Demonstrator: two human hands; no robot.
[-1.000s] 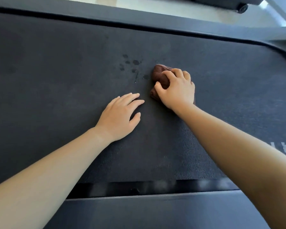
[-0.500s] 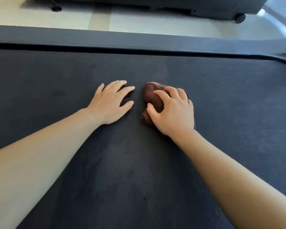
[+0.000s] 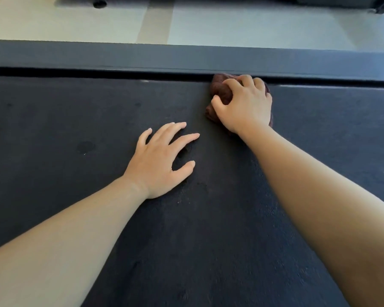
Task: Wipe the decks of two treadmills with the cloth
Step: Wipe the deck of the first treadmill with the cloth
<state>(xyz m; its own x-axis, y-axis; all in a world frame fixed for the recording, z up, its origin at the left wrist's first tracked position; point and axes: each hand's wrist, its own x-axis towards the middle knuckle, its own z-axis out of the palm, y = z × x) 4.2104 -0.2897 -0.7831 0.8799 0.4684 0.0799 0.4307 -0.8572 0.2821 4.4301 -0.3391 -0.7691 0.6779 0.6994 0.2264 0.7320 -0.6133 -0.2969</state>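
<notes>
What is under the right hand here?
A bunched brown cloth lies under the right hand, pressed on the dark treadmill belt by the far side rail. The hand covers most of it.

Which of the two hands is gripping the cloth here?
The right hand, fingers curled over the bunched dark brown cloth at the belt's far edge. The left hand lies flat and empty on the black treadmill belt.

Daylight, even and soft, brightest on the pale floor (image 3: 231,21) at the far edge; faint shadows cast beneath the left hand (image 3: 157,160); straight rails bowed by wide-angle distortion; slight softness throughout
</notes>
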